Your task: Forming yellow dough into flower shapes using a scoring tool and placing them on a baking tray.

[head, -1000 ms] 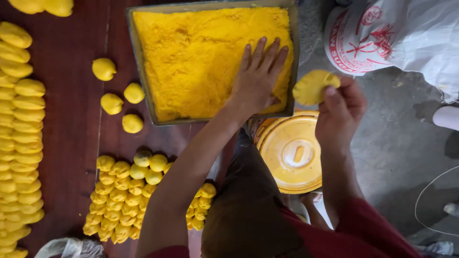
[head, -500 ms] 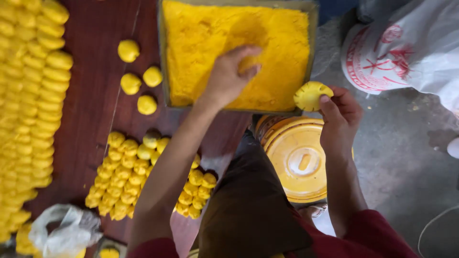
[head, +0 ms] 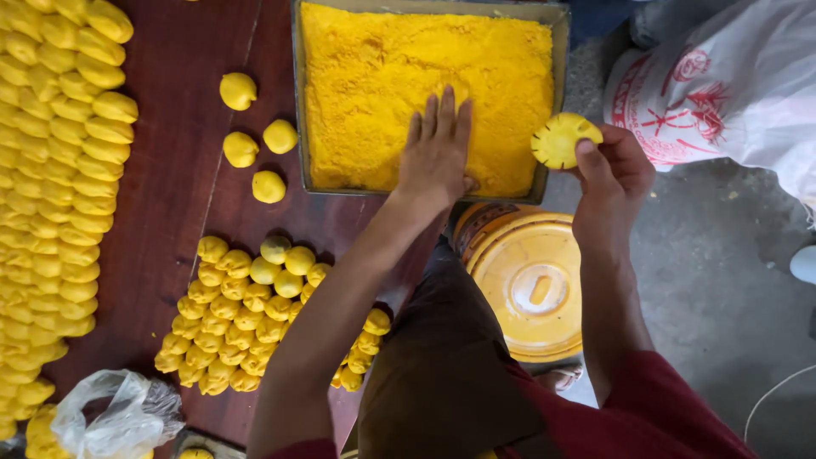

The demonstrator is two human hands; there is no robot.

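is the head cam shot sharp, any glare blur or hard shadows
Head view: mostly sharp, with even, soft light and no strong glare. The left hand, flat on the yellow powder in the tray, casts only a faint shadow. The right hand and its yellow disc are crisp. The yellow balls on the dark red table are clear, and the frame edges look slightly stretched.

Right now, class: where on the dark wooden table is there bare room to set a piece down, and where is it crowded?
Bare wood shows between the long rows at the left edge and the four loose balls beside the tray, and just below the tray's near rim. The heap of small balls and the rows are crowded.
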